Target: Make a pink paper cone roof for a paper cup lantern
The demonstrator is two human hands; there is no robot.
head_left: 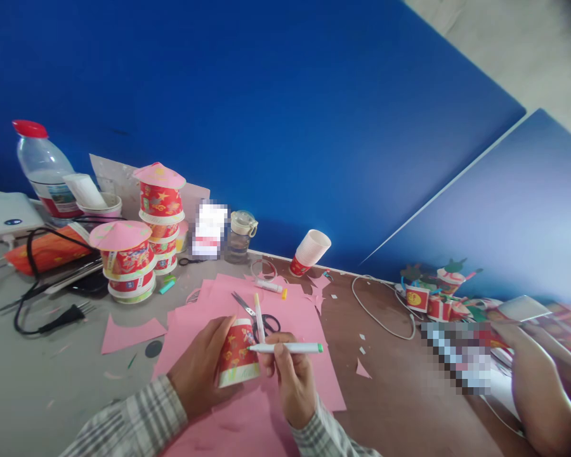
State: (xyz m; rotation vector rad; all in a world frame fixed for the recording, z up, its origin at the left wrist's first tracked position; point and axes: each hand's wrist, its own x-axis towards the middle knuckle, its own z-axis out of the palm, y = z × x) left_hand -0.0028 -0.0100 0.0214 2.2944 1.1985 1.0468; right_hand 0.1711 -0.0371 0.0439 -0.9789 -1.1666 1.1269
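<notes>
My left hand (208, 365) is wrapped round a red patterned paper cup (240, 349), its white rim facing down and bearing yellow-green marks. A white marker with a green end (290, 348) is pinched in my right hand (292, 377), its tip at the cup's side. A second, yellow-tipped marker (259, 317) points up by my right fingers; I cannot tell whether they hold it. Beneath are sheets of pink paper (314, 374), with black-handled scissors (269, 325) lying open behind the cup. A capped glue-stick-like tube with a yellow end (271, 289) lies farther back.
Two stacked-cup towers with pink cone roofs (159, 174) stand at left, near a red-capped bottle (42, 165), a black plug (66, 317) and cable. A glass jar (240, 235) and stacked cups (309, 251) stand behind. Another person's arm (537, 381) holds a phone (461, 358) at right.
</notes>
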